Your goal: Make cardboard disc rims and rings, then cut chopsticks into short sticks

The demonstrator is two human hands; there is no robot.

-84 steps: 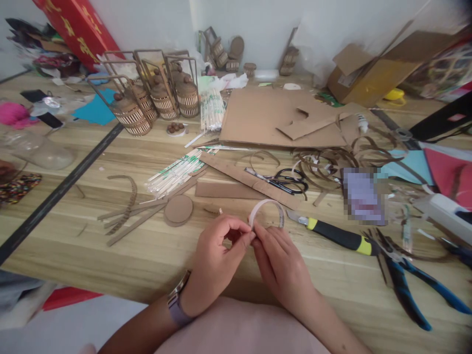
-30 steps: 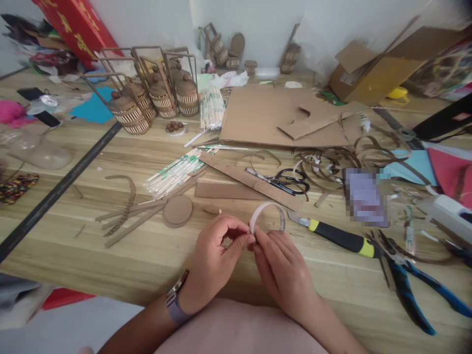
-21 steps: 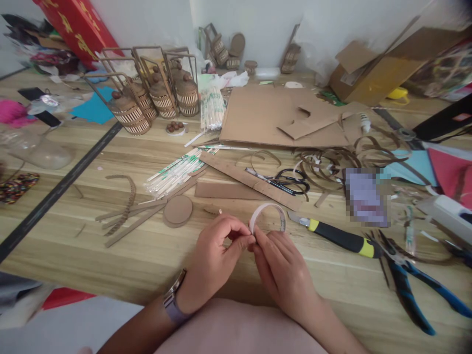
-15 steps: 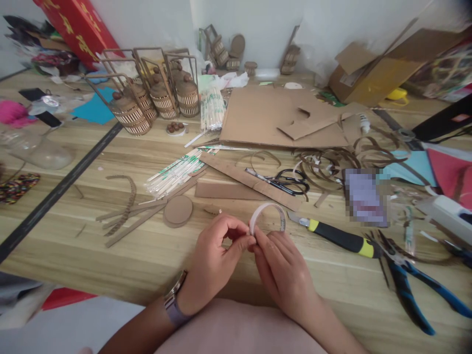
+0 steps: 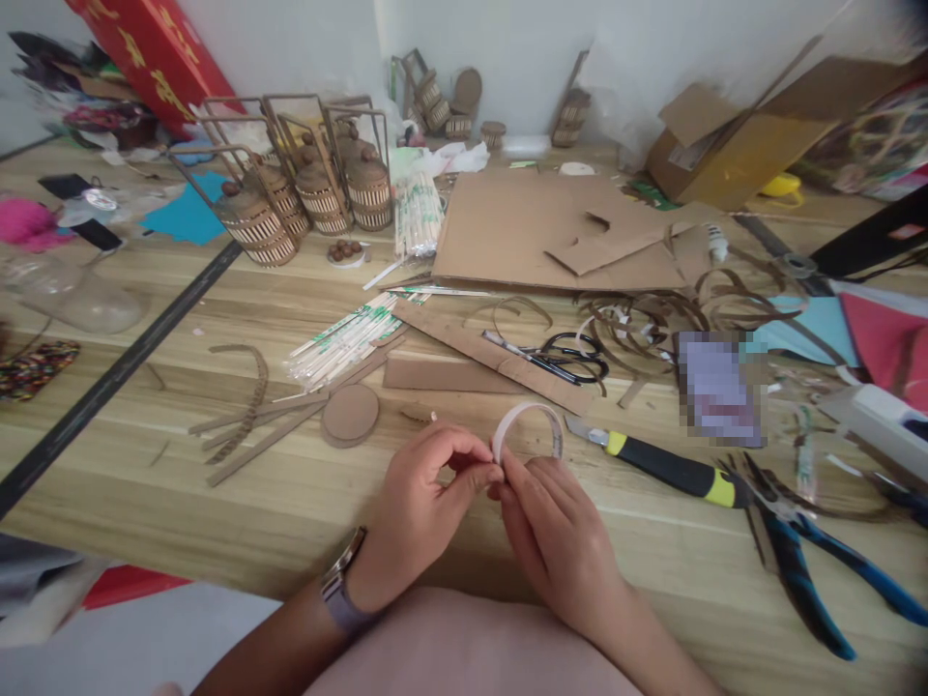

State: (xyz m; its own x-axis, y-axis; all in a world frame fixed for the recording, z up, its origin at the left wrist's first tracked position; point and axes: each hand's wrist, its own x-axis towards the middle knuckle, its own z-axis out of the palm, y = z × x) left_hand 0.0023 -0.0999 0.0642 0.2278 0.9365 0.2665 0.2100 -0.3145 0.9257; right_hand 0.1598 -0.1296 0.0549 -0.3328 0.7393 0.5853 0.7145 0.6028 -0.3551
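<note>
A narrow pale strip bent into a ring (image 5: 516, 418) stands between my hands above the front of the table. My left hand (image 5: 435, 493) pinches the ring's left side between thumb and fingertips. On the right, my right hand (image 5: 555, 522) is closed on the same strip, its fingers pressed where the ends seem to meet. The fingers hide the lower part of the ring. A round cardboard disc (image 5: 350, 416) lies left of my left hand. Just right of the ring is a black and yellow utility knife (image 5: 667, 468), its blade pointing toward it.
Blue-handled pliers (image 5: 804, 551) lie at the right. Behind my hands are cardboard strips (image 5: 493, 353), scissors (image 5: 565, 358) and wrapped chopsticks (image 5: 352, 338). Several small handled baskets (image 5: 261, 227) stand at the back left, beside a large cardboard sheet (image 5: 507, 227).
The ring and both hands have shifted very slightly to the right and down. Both hands keep their hold on the strip; the things on the table look the same.
</note>
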